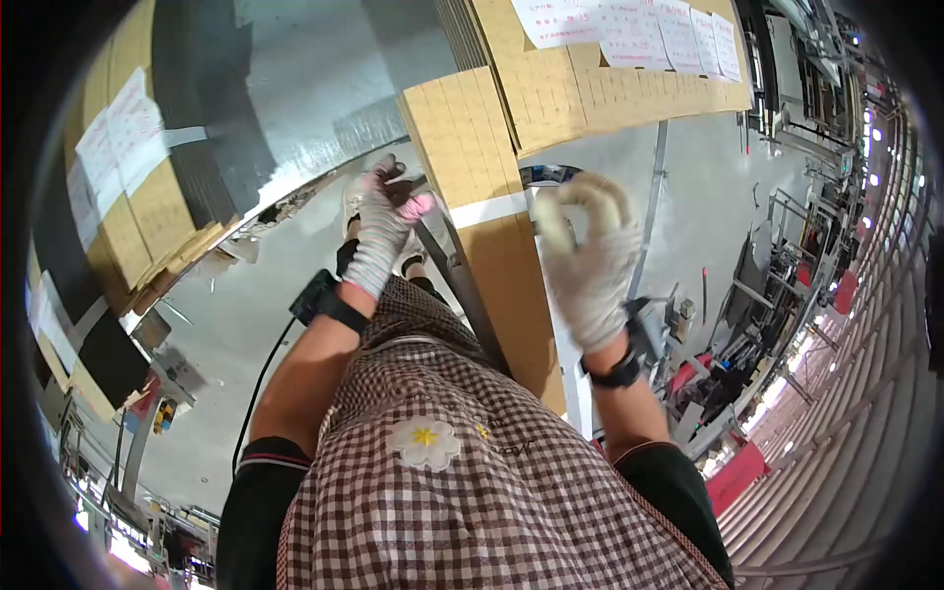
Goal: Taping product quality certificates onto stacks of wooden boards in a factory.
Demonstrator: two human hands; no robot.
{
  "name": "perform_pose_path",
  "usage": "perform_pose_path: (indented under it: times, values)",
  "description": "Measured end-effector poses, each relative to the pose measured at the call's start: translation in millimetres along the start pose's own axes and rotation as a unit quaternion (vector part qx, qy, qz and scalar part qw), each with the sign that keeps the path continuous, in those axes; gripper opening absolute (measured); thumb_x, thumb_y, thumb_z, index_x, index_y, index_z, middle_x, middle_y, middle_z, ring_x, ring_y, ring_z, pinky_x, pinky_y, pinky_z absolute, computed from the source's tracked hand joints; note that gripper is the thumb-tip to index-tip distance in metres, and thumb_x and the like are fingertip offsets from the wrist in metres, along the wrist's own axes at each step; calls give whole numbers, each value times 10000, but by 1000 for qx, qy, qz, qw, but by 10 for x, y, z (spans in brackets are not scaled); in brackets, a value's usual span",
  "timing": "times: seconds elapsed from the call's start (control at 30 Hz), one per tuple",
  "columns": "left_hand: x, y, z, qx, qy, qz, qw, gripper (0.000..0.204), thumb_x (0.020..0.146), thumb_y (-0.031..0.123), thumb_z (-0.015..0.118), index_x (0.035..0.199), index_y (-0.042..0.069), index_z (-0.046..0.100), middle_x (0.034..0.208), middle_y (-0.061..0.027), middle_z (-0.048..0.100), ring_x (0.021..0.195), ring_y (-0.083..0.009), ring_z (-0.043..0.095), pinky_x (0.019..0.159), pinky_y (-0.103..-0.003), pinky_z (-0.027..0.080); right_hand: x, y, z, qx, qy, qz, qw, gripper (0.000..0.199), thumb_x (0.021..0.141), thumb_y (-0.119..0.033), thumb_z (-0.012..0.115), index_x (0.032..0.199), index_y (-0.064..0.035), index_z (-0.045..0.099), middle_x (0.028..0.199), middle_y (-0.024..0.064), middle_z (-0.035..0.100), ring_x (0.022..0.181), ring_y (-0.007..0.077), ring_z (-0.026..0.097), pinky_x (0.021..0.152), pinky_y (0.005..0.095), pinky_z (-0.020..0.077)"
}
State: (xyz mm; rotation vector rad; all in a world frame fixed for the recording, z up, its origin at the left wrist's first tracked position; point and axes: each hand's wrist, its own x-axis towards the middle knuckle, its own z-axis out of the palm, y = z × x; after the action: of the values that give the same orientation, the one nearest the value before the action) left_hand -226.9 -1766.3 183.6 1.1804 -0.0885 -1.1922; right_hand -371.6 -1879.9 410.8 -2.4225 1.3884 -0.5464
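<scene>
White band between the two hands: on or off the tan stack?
On: the white band lies across the visible face of the tan stack. I cannot tell whether it closes underneath.

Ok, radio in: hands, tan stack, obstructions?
Left hand left of tan stack, right hand curled at its right; contact unclear. White band across it. Larger stack close beside far end.

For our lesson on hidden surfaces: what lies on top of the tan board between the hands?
A white band crosses the tan board. The surface beneath that band is covered and cannot be seen.
</scene>
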Motion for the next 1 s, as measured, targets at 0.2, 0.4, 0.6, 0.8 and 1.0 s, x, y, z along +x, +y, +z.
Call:
perform_pose_path:
  times: [0.2,0.4,0.6,0.8,1.0]
  values:
    - [444,-131,586,-86,-308,-99,942,586,858,184,768,1372,47,524,1285,-88,586,1125,-212,601,885,-333,547,-382,-357,402,-15,0,-16,1000,664,681,-162,868,1248,-87,530,1206,184,516,1070,377,545,890,483,471]
    - [567,-121,781,-153,-290,-149,933,349,909,93,678,1247,21,632,1171,-73,680,1029,-177,656,850,-293,557,-385,-282,482,6,-5,-18,1000,701,681,-128,851,1278,-71,488,1198,218,493,1057,403,543,824,492,498]
    - [-322,1002,-5,202,60,-34,977,267,942,-53,593,1183,10,690,1125,-76,721,1032,-173,691,908,-286,576,-432,-297,575,40,20,0,999,624,680,-140,859,1199,-35,531,1209,236,503,1075,422,551,869,495,494]
    - [-718,1394,729,327,-146,229,905,318,787,89,819,1089,107,721,1145,-93,710,990,-245,695,887,-377,558,-149,-299,201,29,-82,-68,994,691,607,-277,898,1180,-51,586,1197,177,555,1124,396,538,968,491,458]
    - [-428,1522,957,530,-136,459,699,383,691,291,796,1049,192,705,1030,-10,654,1058,-266,581,1038,-491,432,167,-270,-377,99,-217,-172,956,389,815,-389,759,1086,-122,677,866,99,692,828,326,664,859,424,511]
